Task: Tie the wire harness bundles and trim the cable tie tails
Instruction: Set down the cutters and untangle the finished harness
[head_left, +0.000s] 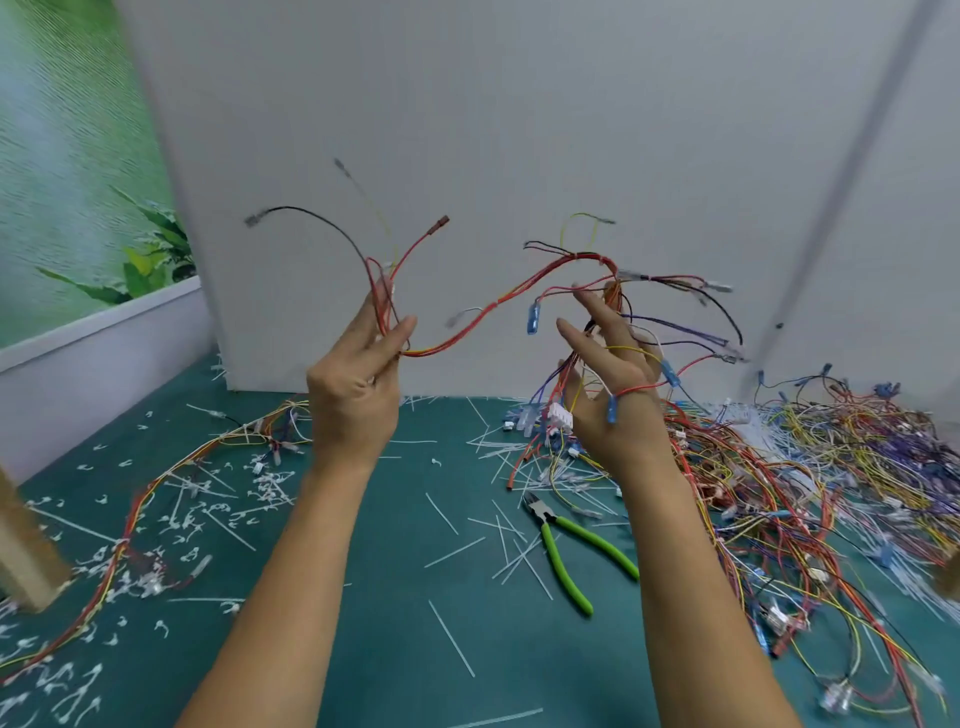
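Mat (415, 649): flat teal surface, littered with white clippings.
Wire pile (831, 493): tangled red, yellow, purple and blue strands on the mat's right side.
Harness (467, 332): thin, mostly red wires with blue end sleeves, raised above the mat and strung between both hands.
Left hand (358, 384): fingers curled, pinching one end of the harness.
Right hand (613, 395): fingers nearly straight and spread, wires draped over them.
Cutters (566, 551): green handles, lying near the right forearm.
Cable ties (452, 639): slim white plastic strips, scattered loose.
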